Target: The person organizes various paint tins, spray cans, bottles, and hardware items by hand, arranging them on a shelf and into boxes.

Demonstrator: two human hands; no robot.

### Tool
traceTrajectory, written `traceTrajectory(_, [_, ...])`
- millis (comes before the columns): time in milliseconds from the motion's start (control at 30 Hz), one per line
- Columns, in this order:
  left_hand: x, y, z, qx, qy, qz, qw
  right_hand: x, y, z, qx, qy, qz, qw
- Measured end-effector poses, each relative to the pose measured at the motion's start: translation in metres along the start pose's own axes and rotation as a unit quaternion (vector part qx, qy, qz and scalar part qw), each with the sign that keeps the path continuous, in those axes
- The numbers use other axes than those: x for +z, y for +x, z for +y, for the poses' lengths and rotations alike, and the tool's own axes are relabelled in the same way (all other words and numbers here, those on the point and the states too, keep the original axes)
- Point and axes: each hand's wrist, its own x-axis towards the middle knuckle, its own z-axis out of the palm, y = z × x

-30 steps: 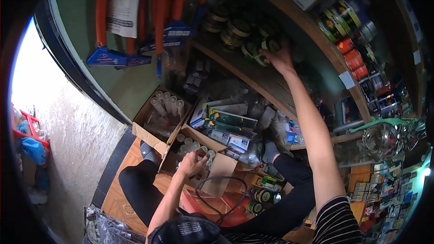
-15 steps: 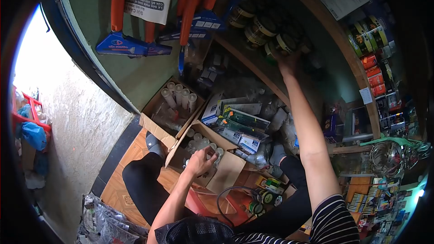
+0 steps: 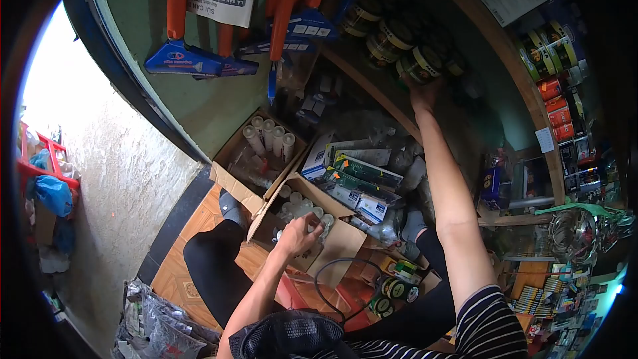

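My left hand (image 3: 299,235) is over the open cardboard box (image 3: 342,247) between my legs, fingers curled beside pale cylindrical tubes (image 3: 292,207). What those fingers hold, if anything, is hidden. My right arm stretches up to the dark shelf, where my right hand (image 3: 423,93) grips the lower end of a round can (image 3: 420,64) with a yellowish label. More cans of this kind (image 3: 389,41) are grouped beside it on the shelf. Shadow partly hides the right fingers.
Blue scrapers with orange handles (image 3: 178,58) hang above. A second box (image 3: 239,189) holds white tubes. Packaged goods (image 3: 359,179) lie behind the boxes. Small round cans (image 3: 399,289) sit by my right leg. A wooden shelf edge (image 3: 372,93) crosses below the cans.
The view has shifted slightly. My right hand and the can have come a little lower against the shelf, and a green item beside it is less visible. My left hand stays over the box.
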Motion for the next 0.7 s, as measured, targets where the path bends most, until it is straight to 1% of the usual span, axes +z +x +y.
traceTrajectory(67, [0.002,0.0,-0.001,0.003,0.001,-0.001,1.0,-0.001,-0.005,-0.01,0.005,-0.01,0.012,1.0])
traceTrajectory(167, [0.005,0.001,-0.005,0.012,0.001,0.005,1.0,0.001,-0.008,-0.007,-0.033,0.04,0.01,0.999])
traceTrajectory(267, [0.004,0.002,-0.003,0.011,-0.002,0.004,1.0,0.006,0.005,0.031,0.032,0.03,-0.052,0.998])
traceTrajectory(367, [0.003,0.002,-0.003,0.001,-0.004,0.004,1.0,-0.003,-0.009,0.0,0.124,0.021,-0.134,0.983])
traceTrajectory(467, [0.001,0.005,0.008,-0.012,0.009,0.0,1.0,-0.038,-0.039,-0.039,0.075,0.012,-0.208,0.975])
traceTrajectory(500, [0.007,0.008,0.002,0.011,0.004,0.015,1.0,-0.057,-0.054,-0.048,0.053,-0.129,-0.164,0.977])
traceTrajectory(533, [0.01,0.012,-0.006,0.011,0.02,0.007,1.0,-0.086,-0.067,-0.048,0.008,-0.099,-0.176,0.979])
traceTrajectory(567, [0.013,0.012,-0.013,0.011,0.038,-0.005,0.999,-0.127,-0.087,-0.072,-0.019,-0.064,-0.195,0.978])
traceTrajectory(633, [0.018,0.007,-0.02,0.027,0.035,0.002,0.999,-0.223,-0.118,-0.1,-0.041,-0.068,-0.202,0.976])
traceTrajectory(700, [0.021,0.0,-0.023,0.042,0.046,-0.004,0.998,-0.328,-0.155,-0.094,0.007,-0.038,-0.112,0.993])
